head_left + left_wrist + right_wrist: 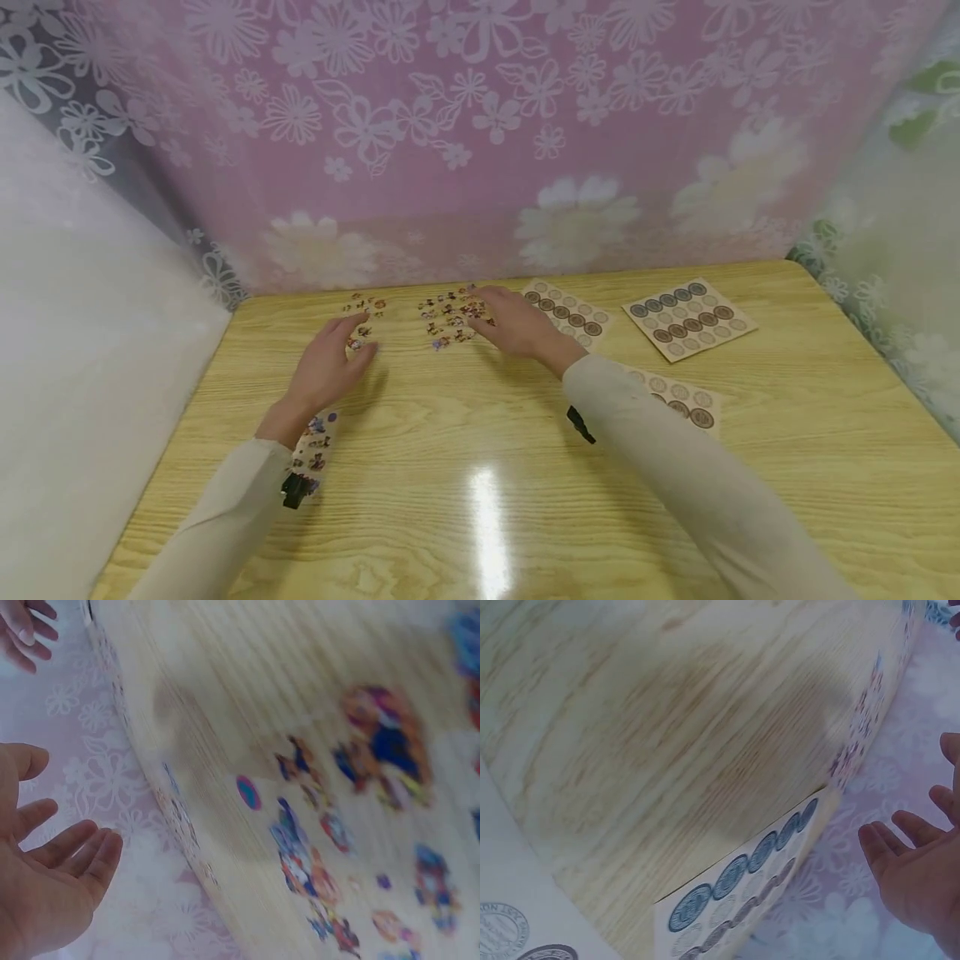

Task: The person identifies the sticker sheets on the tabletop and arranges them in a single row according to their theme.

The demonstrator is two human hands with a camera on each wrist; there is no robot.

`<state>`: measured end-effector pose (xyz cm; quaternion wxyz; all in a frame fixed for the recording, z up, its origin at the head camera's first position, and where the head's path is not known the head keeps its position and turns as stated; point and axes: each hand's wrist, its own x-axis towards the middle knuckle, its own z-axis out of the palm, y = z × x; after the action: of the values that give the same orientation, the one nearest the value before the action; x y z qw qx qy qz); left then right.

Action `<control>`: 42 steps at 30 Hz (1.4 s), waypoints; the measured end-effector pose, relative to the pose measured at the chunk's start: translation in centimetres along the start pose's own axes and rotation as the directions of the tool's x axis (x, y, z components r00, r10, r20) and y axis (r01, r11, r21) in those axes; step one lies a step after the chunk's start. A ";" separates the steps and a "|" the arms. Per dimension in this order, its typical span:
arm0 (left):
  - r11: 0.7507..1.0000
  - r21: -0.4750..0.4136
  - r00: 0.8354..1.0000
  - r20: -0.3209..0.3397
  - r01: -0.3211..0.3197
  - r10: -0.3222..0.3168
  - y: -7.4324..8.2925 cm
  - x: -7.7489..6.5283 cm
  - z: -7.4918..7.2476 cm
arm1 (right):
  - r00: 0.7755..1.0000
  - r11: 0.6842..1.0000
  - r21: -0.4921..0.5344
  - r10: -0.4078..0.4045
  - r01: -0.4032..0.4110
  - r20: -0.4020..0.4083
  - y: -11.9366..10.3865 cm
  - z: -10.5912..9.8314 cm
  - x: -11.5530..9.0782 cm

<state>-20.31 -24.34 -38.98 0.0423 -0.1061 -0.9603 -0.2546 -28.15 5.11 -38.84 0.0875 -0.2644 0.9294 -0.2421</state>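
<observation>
My left hand (324, 368) hovers over the table's left side, fingers apart and loosely bent, holding nothing. By its fingertips lies a group of small colourful figure stickers (364, 303), seemingly on a clear sheet and partly covered by the hand. Another sticker sheet (318, 443) lies beside the left wrist; its figures (390, 742) look blurred in the left wrist view. My right hand (517, 323) is at a third group of figure stickers (450, 315), with fingers spread and nothing held. Whether its fingertips touch that sheet, I cannot tell.
Right of the right hand lie sheets of round seal stickers: one close by (570, 310), one farther right (690, 318) and one partly under the forearm (678, 392). The wood-grain table (420, 467) meets a floral curtain (465, 192) at the back.
</observation>
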 end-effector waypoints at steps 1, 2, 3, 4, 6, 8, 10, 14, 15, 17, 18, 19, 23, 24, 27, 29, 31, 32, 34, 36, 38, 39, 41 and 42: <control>1.000 -0.016 1.000 0.002 -0.002 0.002 0.0 0.2 0.1 | 1.000 1.000 0.012 0.006 -0.006 0.001 0.3 0.0 0.1; 1.000 -0.031 1.000 0.003 -0.007 0.007 0.1 0.4 0.2 | 1.000 1.000 0.028 0.013 -0.013 0.000 0.5 -0.1 0.2; 0.999 -0.045 1.000 0.004 -0.011 0.011 0.1 0.7 0.3 | 1.000 0.999 0.039 0.017 -0.017 -0.002 0.8 -0.1 0.3; 0.998 -0.059 1.000 0.005 -0.014 0.015 0.1 0.9 0.5 | 1.000 0.998 0.061 0.020 -0.020 -0.004 1.0 -0.1 0.3; 0.996 -0.085 1.000 0.005 -0.025 0.025 0.2 1.3 0.7 | 0.999 0.994 0.107 0.035 -0.034 -0.010 1.4 -0.2 0.4; 0.992 -0.123 0.999 0.008 -0.031 0.032 0.2 1.7 1.0 | 0.999 0.988 0.149 0.042 -0.039 -0.017 1.7 -0.1 0.5; 0.987 -0.161 1.000 0.017 -0.023 0.026 0.3 2.1 1.3 | 0.998 0.980 0.192 0.055 -0.049 -0.024 1.9 -0.1 0.6; 0.970 -0.242 0.999 0.036 0.015 -0.007 0.6 2.9 1.8 | 0.996 0.962 0.264 0.079 -0.069 -0.030 2.4 -0.1 1.0; 0.967 -0.254 0.999 0.038 0.020 -0.011 0.6 3.1 2.0 | 0.996 0.959 0.275 0.086 -0.074 -0.030 2.4 -0.1 1.1; 0.959 -0.281 0.999 0.042 0.029 -0.018 0.8 3.5 2.3 | 0.995 0.952 0.297 0.094 -0.079 -0.037 2.6 -0.1 1.4; 0.956 -0.292 0.999 0.046 0.033 -0.021 0.8 3.7 2.5 | 0.995 0.950 0.302 0.092 -0.076 -0.040 2.7 0.0 1.5; 0.953 -0.300 0.999 0.049 0.037 -0.024 0.8 3.8 2.6 | 0.995 0.949 0.307 0.090 -0.073 -0.044 2.7 0.0 1.6; 0.944 -0.321 0.996 0.072 0.078 -0.058 1.0 4.4 3.0 | 0.995 0.945 0.319 0.085 -0.064 -0.052 2.9 0.3 2.1; 0.942 -0.323 0.995 0.076 0.086 -0.065 1.0 4.6 3.1 | 0.995 0.944 0.323 0.089 -0.066 -0.055 2.8 0.4 2.2; 0.937 -0.330 0.992 0.085 0.112 -0.089 1.1 5.2 3.3 | 0.992 0.934 0.347 0.108 -0.079 -0.065 2.8 0.5 2.5; 0.930 -0.342 0.989 0.098 0.137 -0.109 1.2 5.6 3.6 | 0.990 0.929 0.359 0.119 -0.086 -0.071 2.8 0.7 2.8; 0.921 -0.354 0.985 0.112 0.165 -0.134 1.3 5.9 3.8 | 0.990 0.925 0.369 0.124 -0.089 -0.071 2.7 0.9 3.1; 0.915 -0.360 0.982 0.117 0.181 -0.148 1.3 6.1 4.0 | 0.990 0.924 0.373 0.122 -0.087 -0.070 2.7 1.0 3.2; 0.912 -0.358 0.978 0.125 0.200 -0.165 1.3 6.5 4.3 | 0.990 0.924 0.373 0.120 -0.086 -0.070 2.8 1.2 3.6; 0.908 -0.361 0.976 0.131 0.212 -0.175 1.3 6.9 4.5 | 0.991 0.923 0.376 0.119 -0.085 -0.068 2.8 1.4 3.9; 0.906 -0.362 0.974 0.137 0.220 -0.182 1.4 7.2 4.8 | 0.991 0.923 0.376 0.119 -0.086 -0.066 2.9 1.5 4.1; 0.905 -0.362 0.973 0.139 0.224 -0.185 1.5 7.4 4.9 | 0.990 0.921 0.380 0.124 -0.091 -0.064 3.0 1.6 4.2; 0.900 -0.368 0.971 0.144 0.233 -0.193 1.7 7.6 5.2 | 0.989 0.914 0.393 0.139 -0.105 -0.059 3.1 1.6 4.4; 0.901 -0.362 0.970 0.145 0.237 -0.197 1.8 7.7 5.3 | 0.987 0.908 0.405 0.148 -0.113 -0.058 3.1 1.7 4.5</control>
<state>-27.56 -18.79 -41.64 -0.0581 -0.0177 -0.9001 -0.4314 -32.88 4.34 -41.98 0.1149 -0.1673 0.8788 -0.4319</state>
